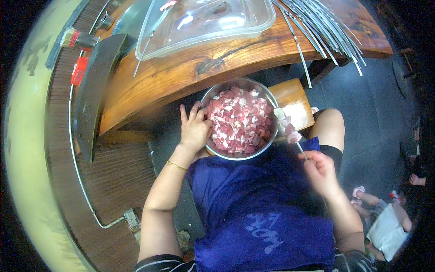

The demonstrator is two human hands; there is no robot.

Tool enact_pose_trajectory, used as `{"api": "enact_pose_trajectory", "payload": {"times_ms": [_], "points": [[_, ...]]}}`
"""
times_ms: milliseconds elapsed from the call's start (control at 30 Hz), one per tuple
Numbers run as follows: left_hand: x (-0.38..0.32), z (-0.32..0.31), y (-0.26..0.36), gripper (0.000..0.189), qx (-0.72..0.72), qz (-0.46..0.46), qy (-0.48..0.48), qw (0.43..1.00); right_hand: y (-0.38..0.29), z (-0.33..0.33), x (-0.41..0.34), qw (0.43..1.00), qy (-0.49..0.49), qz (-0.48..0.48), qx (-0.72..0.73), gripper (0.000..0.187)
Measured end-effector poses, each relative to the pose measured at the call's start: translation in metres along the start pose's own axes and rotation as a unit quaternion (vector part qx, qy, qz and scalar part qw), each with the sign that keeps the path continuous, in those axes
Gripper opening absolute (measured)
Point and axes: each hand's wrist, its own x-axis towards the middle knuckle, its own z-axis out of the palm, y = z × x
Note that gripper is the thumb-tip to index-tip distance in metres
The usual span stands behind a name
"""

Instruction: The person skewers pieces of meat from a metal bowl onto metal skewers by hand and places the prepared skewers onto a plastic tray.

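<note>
A round metal bowl (239,158) full of raw meat pieces (238,122) stands in front of me, above my blue apron (258,204). My left hand (195,125) is at the bowl's left side, its thumb side against the rim and meat; some fingertips are hidden, and whether they grip anything is unclear. To the right of the bowl, my right hand (319,168) holds the lower end of a metal skewer (301,149). Several chunks of meat (289,131) are threaded on its upper part, the topmost pale one close to the bowl's right rim.
A wooden table (238,61) carries a clear plastic tub (204,37) with a skewer across it and a pile of metal skewers (326,30) overhanging the edge. A wooden stool (289,90) is behind the bowl. Another person (387,221) is at lower right.
</note>
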Motion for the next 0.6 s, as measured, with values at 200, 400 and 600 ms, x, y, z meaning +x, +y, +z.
{"api": "enact_pose_trajectory", "payload": {"times_ms": [200,400,600], "points": [[0.008,0.003,0.005,0.01,0.002,-0.025,-0.035,0.999,0.002,0.001,0.003,1.0,-0.006,-0.018,-0.004,0.017],[0.01,0.009,0.008,0.012,-0.014,-0.034,-0.066,0.997,0.005,0.001,0.004,0.999,-0.002,-0.036,-0.021,0.016],[0.01,0.011,0.008,0.008,-0.021,-0.039,-0.063,0.997,0.007,0.002,0.004,0.998,0.003,-0.043,-0.037,0.016]]}}
